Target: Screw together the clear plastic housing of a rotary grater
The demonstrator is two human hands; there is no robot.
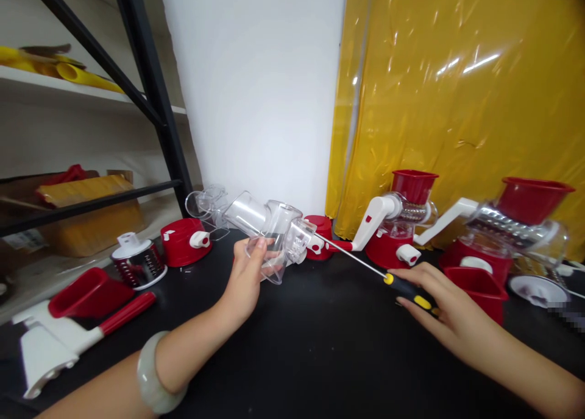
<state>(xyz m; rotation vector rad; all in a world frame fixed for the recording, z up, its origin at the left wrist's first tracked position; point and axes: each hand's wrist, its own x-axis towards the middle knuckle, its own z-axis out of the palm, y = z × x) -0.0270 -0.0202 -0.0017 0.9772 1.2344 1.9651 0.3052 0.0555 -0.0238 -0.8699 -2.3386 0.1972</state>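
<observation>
In the middle of the view my left hand (247,279) grips a clear plastic grater body (278,221), holding it tilted above the black table. My right hand (439,306) is closed round the black and yellow handle of a screwdriver (361,262). The screwdriver's shaft points left, and its tip is at or close to the right end of the clear body; contact cannot be made out. Behind that end stands a red round base (319,236) with a white knob. Another red base (185,241) with a white knob sits left of my left hand.
Two rotary graters (414,187) (530,206) stand at the right, with a red hopper (478,291) in front. On the left lie a drum blade (138,262), a red hopper (94,291) and a white crank part (55,340) with a red handle. Black-framed shelving (141,53) rises behind.
</observation>
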